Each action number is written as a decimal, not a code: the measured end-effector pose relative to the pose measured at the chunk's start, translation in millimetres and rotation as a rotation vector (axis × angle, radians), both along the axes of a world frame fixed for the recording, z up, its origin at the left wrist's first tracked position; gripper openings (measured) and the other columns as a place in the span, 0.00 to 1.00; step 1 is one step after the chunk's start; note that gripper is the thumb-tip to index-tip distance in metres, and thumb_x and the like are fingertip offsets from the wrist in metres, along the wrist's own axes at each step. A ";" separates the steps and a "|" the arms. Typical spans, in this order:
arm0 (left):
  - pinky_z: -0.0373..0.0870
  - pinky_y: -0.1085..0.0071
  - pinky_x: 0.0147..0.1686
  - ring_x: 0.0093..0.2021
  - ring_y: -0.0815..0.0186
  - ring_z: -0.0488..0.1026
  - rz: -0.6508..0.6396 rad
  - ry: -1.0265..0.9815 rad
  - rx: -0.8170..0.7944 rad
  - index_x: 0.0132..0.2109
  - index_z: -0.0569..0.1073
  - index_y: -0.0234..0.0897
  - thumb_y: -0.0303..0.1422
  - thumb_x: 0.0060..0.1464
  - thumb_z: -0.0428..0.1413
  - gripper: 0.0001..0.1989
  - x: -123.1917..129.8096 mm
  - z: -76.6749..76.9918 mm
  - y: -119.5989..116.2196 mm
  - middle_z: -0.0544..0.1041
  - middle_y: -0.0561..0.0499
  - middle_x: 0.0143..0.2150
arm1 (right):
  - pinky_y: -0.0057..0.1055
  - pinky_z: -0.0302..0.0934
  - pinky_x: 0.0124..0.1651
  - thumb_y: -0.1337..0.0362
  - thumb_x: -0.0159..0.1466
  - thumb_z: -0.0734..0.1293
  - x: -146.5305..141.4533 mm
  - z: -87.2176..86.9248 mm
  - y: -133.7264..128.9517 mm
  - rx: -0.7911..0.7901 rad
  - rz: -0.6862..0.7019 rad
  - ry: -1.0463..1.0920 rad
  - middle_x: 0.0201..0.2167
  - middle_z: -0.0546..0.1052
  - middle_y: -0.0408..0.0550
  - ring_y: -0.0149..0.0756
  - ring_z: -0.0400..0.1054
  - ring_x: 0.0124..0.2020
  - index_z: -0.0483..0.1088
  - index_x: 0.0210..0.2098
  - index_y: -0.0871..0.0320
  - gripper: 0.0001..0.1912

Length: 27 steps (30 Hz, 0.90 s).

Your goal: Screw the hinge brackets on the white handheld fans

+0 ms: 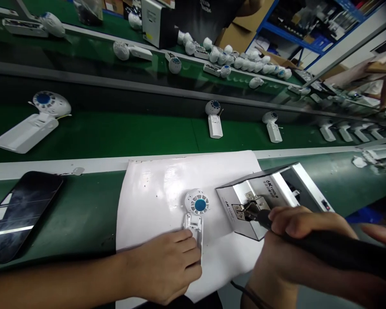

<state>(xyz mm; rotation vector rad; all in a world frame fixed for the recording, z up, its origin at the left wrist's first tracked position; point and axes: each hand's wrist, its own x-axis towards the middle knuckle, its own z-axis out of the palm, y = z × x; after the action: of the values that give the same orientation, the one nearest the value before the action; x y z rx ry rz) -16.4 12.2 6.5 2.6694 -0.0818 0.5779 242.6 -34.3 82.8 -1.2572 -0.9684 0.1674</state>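
My left hand [172, 264] rests on the white sheet [151, 201], its fingers curled over the lower body of a white plastic device [193, 221]. The device's round head, with a blue disc in a slotted ring, points away from me. My right hand [296, 227] grips a black electric screwdriver [328, 246]. The screwdriver's tip is at the front outlet of a silver screw feeder [273, 191], which stands right of the device. Whether a screw sits on the tip is too small to tell. My left fingers hide part of the device's lower body.
A dark phone [22, 214] lies at left. Beyond a white rail runs a green conveyor belt [141, 133] carrying similar devices [215, 124]. Many white round parts [244, 62] crowd the far bench, near a person in a dark shirt [206, 21]. A cable [247, 294] hangs at the front.
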 end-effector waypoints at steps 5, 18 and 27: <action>0.72 0.62 0.49 0.40 0.60 0.69 -0.017 0.004 -0.029 0.39 0.74 0.38 0.32 0.67 0.61 0.06 -0.6 -1.0 0.5 0.76 0.48 0.40 | 0.38 0.64 0.23 0.29 0.69 0.63 -17.2 -4.5 12.2 0.218 -0.139 -0.122 0.23 0.66 0.36 0.36 0.62 0.19 0.73 0.57 0.43 0.31; 0.71 0.61 0.49 0.40 0.59 0.69 -0.036 -0.008 -0.024 0.39 0.75 0.37 0.33 0.69 0.60 0.07 1.2 -1.9 2.9 0.76 0.47 0.40 | 0.36 0.63 0.21 0.31 0.70 0.66 -81.0 -6.4 15.4 0.100 0.242 0.200 0.20 0.72 0.33 0.34 0.59 0.16 0.73 0.52 0.46 0.28; 0.71 0.60 0.51 0.42 0.58 0.72 -0.052 0.034 0.011 0.41 0.77 0.38 0.34 0.71 0.58 0.08 1.3 -0.3 4.4 0.77 0.46 0.42 | 0.29 0.57 0.16 0.25 0.69 0.59 -83.9 -28.0 35.8 0.151 0.286 0.215 0.17 0.65 0.28 0.29 0.51 0.11 0.70 0.46 0.47 0.33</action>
<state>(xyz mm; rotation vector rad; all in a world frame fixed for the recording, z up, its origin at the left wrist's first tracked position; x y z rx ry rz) -15.1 16.6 6.2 2.6784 -0.1445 0.5164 158.7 1.5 54.8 -0.9380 -0.9514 0.4364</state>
